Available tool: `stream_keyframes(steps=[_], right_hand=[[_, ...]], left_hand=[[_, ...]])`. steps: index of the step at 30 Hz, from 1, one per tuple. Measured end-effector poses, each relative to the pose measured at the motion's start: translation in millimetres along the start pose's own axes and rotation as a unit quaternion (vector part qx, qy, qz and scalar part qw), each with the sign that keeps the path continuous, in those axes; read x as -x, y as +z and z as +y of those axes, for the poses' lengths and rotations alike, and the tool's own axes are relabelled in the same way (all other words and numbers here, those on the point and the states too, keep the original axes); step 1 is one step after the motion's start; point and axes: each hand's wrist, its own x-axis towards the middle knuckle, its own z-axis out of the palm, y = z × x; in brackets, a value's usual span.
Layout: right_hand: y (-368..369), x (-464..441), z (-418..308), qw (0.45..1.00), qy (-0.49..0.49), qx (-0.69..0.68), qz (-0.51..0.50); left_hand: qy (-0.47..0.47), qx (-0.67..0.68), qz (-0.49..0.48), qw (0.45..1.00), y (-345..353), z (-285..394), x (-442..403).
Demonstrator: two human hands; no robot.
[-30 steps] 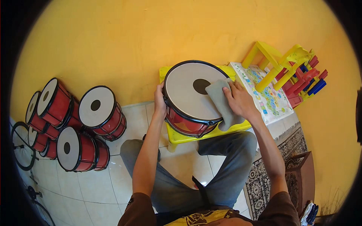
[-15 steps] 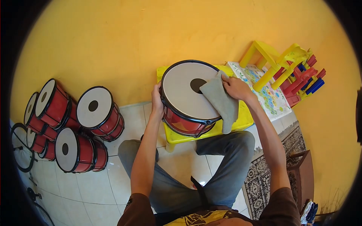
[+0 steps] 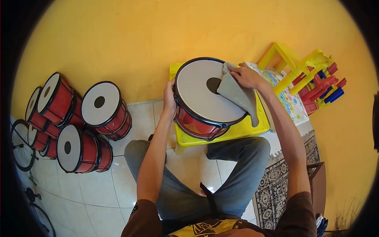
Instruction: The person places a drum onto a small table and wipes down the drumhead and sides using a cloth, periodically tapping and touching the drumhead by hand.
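A red drum (image 3: 193,93) with a white head, a black centre dot and a black rim sits on a small yellow plastic table (image 3: 252,127). My left hand (image 3: 169,96) grips the drum's left side at the rim, its fingers partly hidden behind the shell. On the far right of the drum, my right hand (image 3: 246,76) is closed on a grey-green cloth (image 3: 237,93). The cloth lies over the right part of the drum head, touching the edge of the black dot, and its lower corner hangs past the rim.
Several more red drums (image 3: 100,102) stand and lie stacked on the tiled floor at the left, near a bicycle (image 3: 23,144). At the right are a yellow plastic chair (image 3: 294,67), a patterned white tabletop (image 3: 290,100) and a rug (image 3: 272,193). A yellow wall (image 3: 138,43) rises behind.
My right hand and the cloth have shifted along the drum's right rim, toward its far side. The whole view has moved slightly. My left hand keeps its hold on the drum.
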Motion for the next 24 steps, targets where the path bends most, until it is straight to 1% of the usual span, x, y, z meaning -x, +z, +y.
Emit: stream_keyframes(steps=[1, 4, 7, 10, 13, 14, 18, 20, 21, 24], right_hand=[[4.4, -4.6, 4.3, 1.0, -0.02, 0.004, 0.009], [12.7, -7.1, 4.3, 0.993, 0.0, -0.078, 0.087], [21.4, 2.0, -13.6, 0.97, 0.09, -0.077, 0.214], [18.0, -1.3, -21.0, 0.954, 0.167, -0.078, 0.238], [16.5, -14.6, -4.9, 0.964, 0.129, -0.086, 0.217], [17.1, -20.2, 0.3, 0.965, 0.1, -0.095, 0.223], [5.3, -37.1, -0.7, 0.982, -0.01, -0.078, 0.172], [8.9, -47.9, 13.4, 0.982, -0.069, -0.06, 0.163], [8.6, -50.1, 14.4, 0.984, -0.078, -0.047, 0.154], [5.6, -54.4, 14.6, 0.986, -0.103, -0.011, 0.13]], left_hand=[[-0.003, 0.001, 0.004, 1.0, -0.1, 0.2, 1.3], [-0.002, 0.011, 0.004, 1.0, 5.8, 6.9, 6.8], [-0.008, 0.01, -0.003, 1.0, -0.8, 0.0, -0.8], [0.013, 0.026, -0.001, 1.0, 0.6, -2.5, -2.4], [0.014, 0.019, 0.002, 1.0, -2.3, -3.5, -3.3], [0.011, 0.02, 0.002, 1.0, -1.6, -2.9, -2.7], [0.004, 0.01, 0.0, 1.0, -0.3, 0.5, -0.9], [0.036, -0.004, -0.008, 0.999, -1.8, -1.9, -2.6], [0.05, -0.01, -0.012, 0.999, -2.0, -3.6, -2.6], [0.034, -0.011, -0.004, 0.999, -2.9, -4.6, -4.5]])
